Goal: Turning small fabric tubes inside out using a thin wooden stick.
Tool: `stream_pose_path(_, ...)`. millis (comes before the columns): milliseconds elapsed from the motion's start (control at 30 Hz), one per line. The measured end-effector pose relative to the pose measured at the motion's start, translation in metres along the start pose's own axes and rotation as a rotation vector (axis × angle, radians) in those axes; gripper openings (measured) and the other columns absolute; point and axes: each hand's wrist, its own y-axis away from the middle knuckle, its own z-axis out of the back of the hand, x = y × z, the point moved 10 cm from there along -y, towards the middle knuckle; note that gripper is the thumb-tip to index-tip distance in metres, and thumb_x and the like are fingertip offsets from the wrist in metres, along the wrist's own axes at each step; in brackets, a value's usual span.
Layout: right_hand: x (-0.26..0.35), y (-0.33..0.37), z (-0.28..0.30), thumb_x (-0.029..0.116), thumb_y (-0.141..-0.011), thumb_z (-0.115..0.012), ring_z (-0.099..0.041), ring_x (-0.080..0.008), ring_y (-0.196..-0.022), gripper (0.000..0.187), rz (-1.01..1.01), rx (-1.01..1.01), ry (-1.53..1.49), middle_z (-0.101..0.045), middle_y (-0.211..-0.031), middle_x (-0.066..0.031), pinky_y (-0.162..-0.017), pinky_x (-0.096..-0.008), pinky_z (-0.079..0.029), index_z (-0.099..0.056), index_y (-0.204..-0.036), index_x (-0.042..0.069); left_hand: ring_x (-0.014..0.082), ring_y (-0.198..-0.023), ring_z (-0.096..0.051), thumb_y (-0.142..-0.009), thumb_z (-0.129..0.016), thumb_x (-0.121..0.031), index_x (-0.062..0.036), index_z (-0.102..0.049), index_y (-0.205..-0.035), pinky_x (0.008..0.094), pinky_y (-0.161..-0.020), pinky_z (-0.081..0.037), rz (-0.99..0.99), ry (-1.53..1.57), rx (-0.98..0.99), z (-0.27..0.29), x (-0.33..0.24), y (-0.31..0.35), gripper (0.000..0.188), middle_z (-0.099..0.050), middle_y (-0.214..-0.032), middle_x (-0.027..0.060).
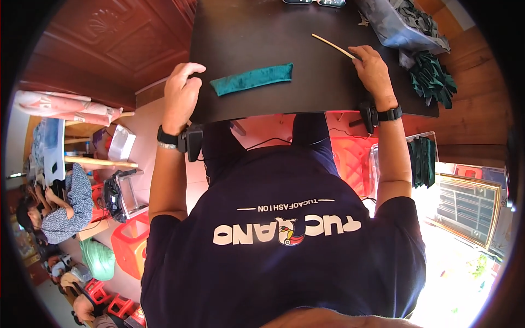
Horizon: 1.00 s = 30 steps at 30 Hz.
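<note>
On the dark table [246, 33] lies a flat strip of teal velvet cloth [252, 79], slightly tilted, its right end higher. My left hand [182, 93] hovers at the table's left edge beside the strip's left end, fingers loosely bent, with a gap to the thumb and nothing visible in it. A thin pale wooden stick [331, 45] is pinched between the thumb and fingers of my right hand [373, 71], to the right of the strip. The stick's free end points up and left over the table. Both wrists wear black straps with small devices.
A clear plastic bin [385, 27] of grey cloth pieces stands at the far right. Dark green cloth bundles [432, 79] lie at the table's right edge, with more green strips [422, 161] in a container below. Red stools [131, 246] and other people are at left.
</note>
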Motion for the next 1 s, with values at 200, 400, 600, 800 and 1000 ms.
stream_pose_path(200,0.103,-0.001,0.011,0.014,-0.082,-0.063,-0.059,-0.0304,-0.096,0.022,0.113,0.027,-0.420,-0.063,-0.099,-0.0100,-0.080,-0.0390,-0.049,-0.064,-0.104,0.009,0.0342,-0.100,-0.057,-0.070,-0.055,-0.004,-0.0001,-0.063,-0.090,0.0397,-0.089,-0.045,-0.359,-0.086,0.127,-0.024,-0.083,0.032,0.022,-0.061,-0.100,0.0174)
stream_pose_path(400,0.216,0.016,-0.018,0.027,-0.081,-0.065,-0.048,-0.0338,-0.119,0.051,0.360,0.092,-0.394,-0.052,-0.126,-0.0194,-0.100,-0.0426,-0.039,-0.053,-0.123,0.001,0.0343,-0.132,-0.034,-0.082,-0.053,-0.025,0.0000,-0.045,-0.131,0.0509,-0.107,-0.026,-0.341,-0.457,0.319,-0.080,-0.069,0.048,0.056,-0.039,-0.140,0.0190)
stream_pose_path(600,0.222,0.027,-0.082,0.067,-0.085,-0.037,-0.022,-0.0337,-0.139,0.089,0.358,0.253,-0.130,-0.029,-0.146,-0.0221,-0.114,-0.0437,-0.016,-0.033,-0.139,-0.004,0.0301,-0.138,-0.027,-0.087,-0.050,-0.034,-0.0005,-0.032,-0.141,0.0510,-0.110,-0.018,-0.271,-0.637,0.385,-0.083,-0.042,0.060,0.066,-0.031,-0.147,0.0161)
stream_pose_path(800,0.190,0.022,-0.074,0.068,-0.084,-0.037,-0.026,-0.0295,-0.138,0.088,0.282,0.247,-0.056,-0.032,-0.146,-0.0184,-0.113,-0.0416,-0.020,-0.033,-0.140,0.000,0.0288,-0.139,-0.026,-0.088,-0.050,-0.041,-0.0005,-0.031,-0.141,0.0506,-0.110,-0.017,-0.251,-0.637,0.424,-0.073,-0.035,0.064,0.070,-0.031,-0.147,0.0160)
stream_pose_path(1000,0.164,0.026,-0.063,0.063,-0.088,-0.037,-0.029,-0.0265,-0.137,0.078,0.238,0.248,0.045,-0.036,-0.145,-0.0133,-0.112,-0.0411,-0.023,-0.036,-0.139,0.004,0.0289,-0.138,-0.027,-0.086,-0.052,-0.042,-0.0002,-0.034,-0.140,0.0523,-0.110,-0.017,-0.256,-0.595,0.425,-0.064,-0.033,0.072,0.071,-0.032,-0.147,0.0159)
